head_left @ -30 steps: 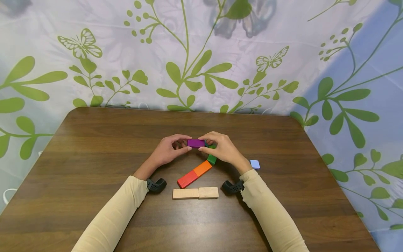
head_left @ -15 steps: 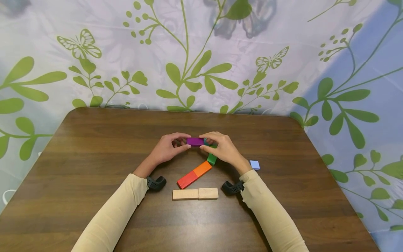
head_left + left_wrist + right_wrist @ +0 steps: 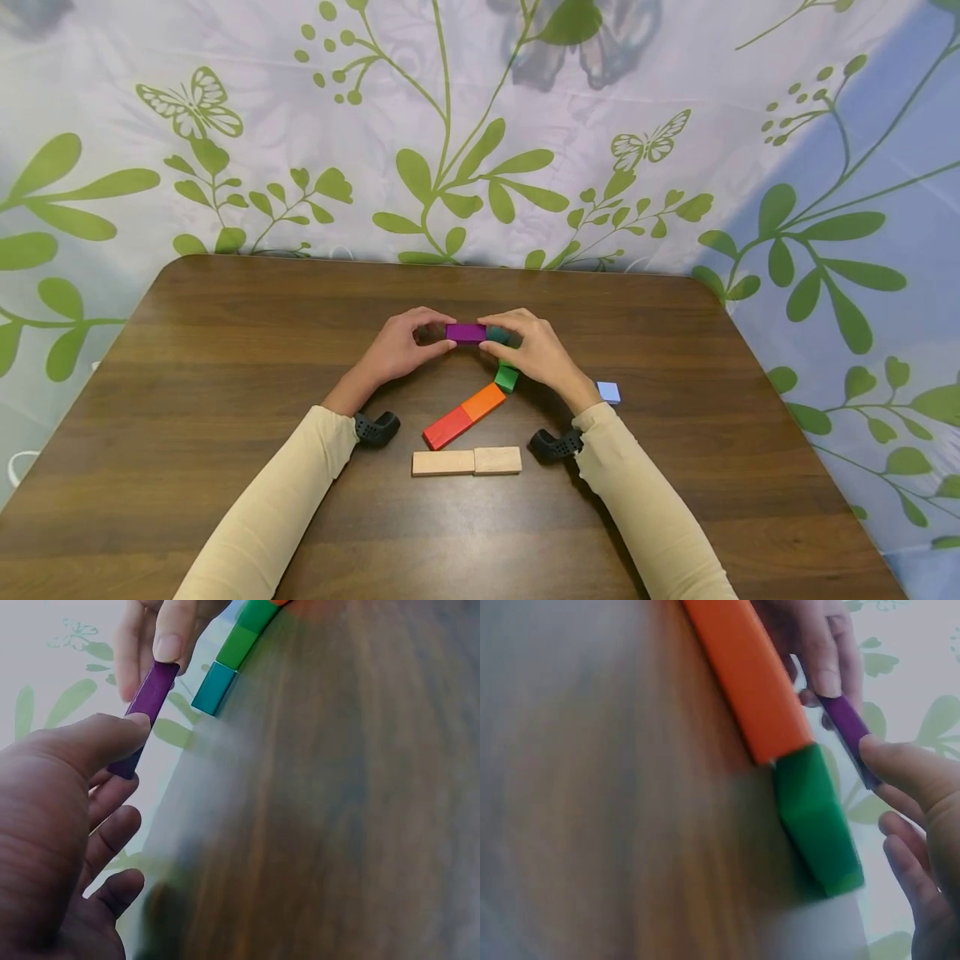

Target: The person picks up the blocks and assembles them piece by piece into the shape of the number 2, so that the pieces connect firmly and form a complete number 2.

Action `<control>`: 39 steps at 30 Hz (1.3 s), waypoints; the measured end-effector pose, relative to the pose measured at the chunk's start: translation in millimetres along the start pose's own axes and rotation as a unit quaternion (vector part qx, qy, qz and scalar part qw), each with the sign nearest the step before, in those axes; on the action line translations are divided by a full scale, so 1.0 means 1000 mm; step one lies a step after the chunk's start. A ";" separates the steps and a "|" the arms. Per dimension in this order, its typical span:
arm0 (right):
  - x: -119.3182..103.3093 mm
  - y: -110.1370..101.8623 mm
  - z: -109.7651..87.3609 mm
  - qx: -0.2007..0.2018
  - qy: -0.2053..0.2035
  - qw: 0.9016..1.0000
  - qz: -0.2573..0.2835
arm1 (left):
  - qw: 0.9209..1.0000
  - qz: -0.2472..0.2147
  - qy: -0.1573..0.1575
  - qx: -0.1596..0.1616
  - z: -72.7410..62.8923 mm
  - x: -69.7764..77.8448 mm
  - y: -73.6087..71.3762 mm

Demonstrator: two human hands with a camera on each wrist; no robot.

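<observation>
A purple block is pinched at its two ends between thumb and fingers of my left hand and my right hand. In the left wrist view the purple block appears held up, apart from the teal block. My right hand partly covers the teal block and the green blocks in the head view. An orange block meets the near green one at an angle. End to end with the orange one lies a red block.
Two plain wooden blocks lie end to end nearer the body, between the forearms. To the right of the right wrist sits a light blue block. The brown table ends at a patterned cloth backdrop.
Both hands have shifted slightly toward the table's far edge with the purple block between them. More of the teal and green blocks shows beside the right hand. The other blocks stay put.
</observation>
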State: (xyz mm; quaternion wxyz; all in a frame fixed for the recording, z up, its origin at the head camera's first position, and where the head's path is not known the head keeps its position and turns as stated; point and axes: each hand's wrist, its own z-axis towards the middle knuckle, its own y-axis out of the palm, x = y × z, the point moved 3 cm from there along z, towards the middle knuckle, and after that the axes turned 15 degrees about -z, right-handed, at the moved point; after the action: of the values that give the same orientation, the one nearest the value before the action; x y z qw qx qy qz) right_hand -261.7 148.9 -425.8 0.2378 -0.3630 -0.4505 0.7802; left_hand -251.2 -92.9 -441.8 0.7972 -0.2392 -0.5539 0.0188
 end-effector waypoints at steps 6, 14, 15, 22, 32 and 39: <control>0.010 -0.005 -0.003 -0.002 0.045 0.999 0.022 | 1.000 0.007 -0.011 0.010 0.001 -0.004 0.000; 0.022 0.000 -0.006 0.018 0.092 0.994 0.049 | 1.000 0.012 -0.014 0.020 0.004 -0.005 -0.001; 0.024 0.001 -0.007 0.021 0.094 0.994 0.052 | 1.000 0.013 -0.015 0.019 0.005 -0.005 -0.002; 0.035 0.006 -0.012 0.026 0.126 0.991 0.047 | 1.000 0.021 -0.010 0.016 0.008 -0.005 -0.003; 0.041 0.010 -0.013 0.022 0.128 0.990 0.056 | 0.999 0.030 -0.009 0.008 0.012 -0.006 -0.002; 0.040 0.011 -0.014 0.022 0.127 0.991 0.049 | 0.999 0.039 -0.012 0.006 0.012 -0.008 -0.001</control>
State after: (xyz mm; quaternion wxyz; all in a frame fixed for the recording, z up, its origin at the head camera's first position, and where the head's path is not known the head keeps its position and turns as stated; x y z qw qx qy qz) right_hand -276.3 178.7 -453.7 0.2626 -0.4750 -0.3811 0.7485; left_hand -265.5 -91.8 -444.8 0.7908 -0.2558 -0.5533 0.0557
